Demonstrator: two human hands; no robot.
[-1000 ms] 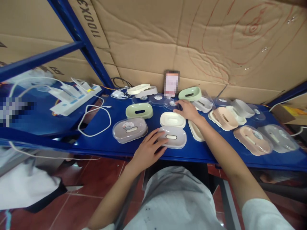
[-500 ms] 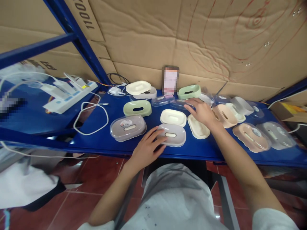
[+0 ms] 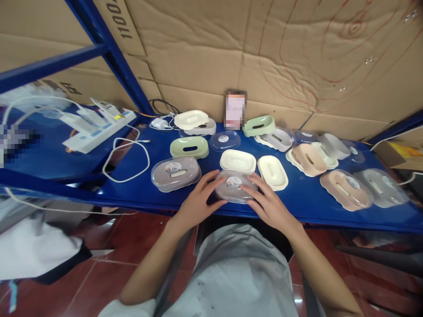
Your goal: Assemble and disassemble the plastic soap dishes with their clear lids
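A grey soap box with a clear lid (image 3: 233, 186) lies at the front edge of the blue shelf (image 3: 307, 198). My left hand (image 3: 198, 202) rests on its left end. My right hand (image 3: 267, 202) presses on its right end and lid. Just behind it sit a cream tray (image 3: 238, 160) and a cream tray (image 3: 272, 172) to the right. A closed grey box with a clear lid (image 3: 176, 172) lies left of my hands. A loose clear lid (image 3: 225, 140) lies further back, beside a green base (image 3: 189, 147).
Several more soap boxes in pink (image 3: 345, 188), grey (image 3: 383, 186), green (image 3: 259, 125) and cream (image 3: 191, 119) spread along the shelf. A white cable (image 3: 125, 158) and power strip (image 3: 99, 130) lie left. Cardboard (image 3: 264, 57) backs the shelf. A blue upright (image 3: 109, 53) slants at the left.
My right hand came back from the rear of the shelf with a clear lid and set it on the grey box in front. My left hand stayed on that box.
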